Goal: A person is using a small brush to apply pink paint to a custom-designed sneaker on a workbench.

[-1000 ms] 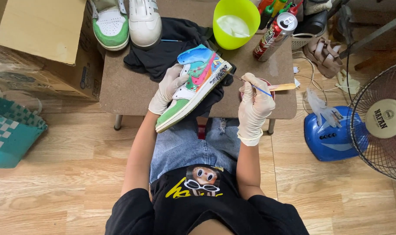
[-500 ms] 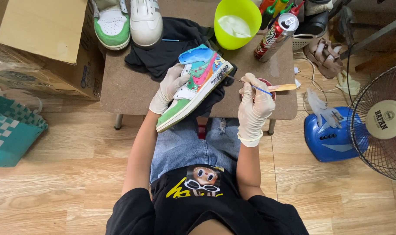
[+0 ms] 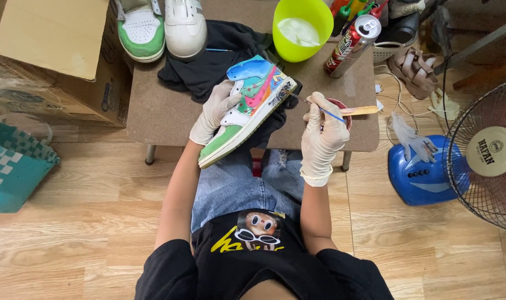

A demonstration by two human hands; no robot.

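Steadiness matters here: left hand [image 3: 215, 111] grips the painted shoe [image 3: 247, 105] tilted above the table [image 3: 164, 111]; right hand [image 3: 322, 130] pinches a fine brush [image 3: 320, 109]. Best brace that wrist and stroke lightly.

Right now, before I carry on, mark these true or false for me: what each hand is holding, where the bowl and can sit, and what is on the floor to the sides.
1. The left hand holds the multicoloured sneaker in its grip. True.
2. The right hand holds a pair of scissors. False: it holds a thin brush whose tip points toward the sneaker.
3. Both hands wear pale gloves. True.
4. The yellow-green bowl sits on the floor. False: it stands on the low table, beside the spray can.
5. A blue fan stands on the floor on the person's right. True.
6. The cardboard box is on the person's right. False: it is on the left.
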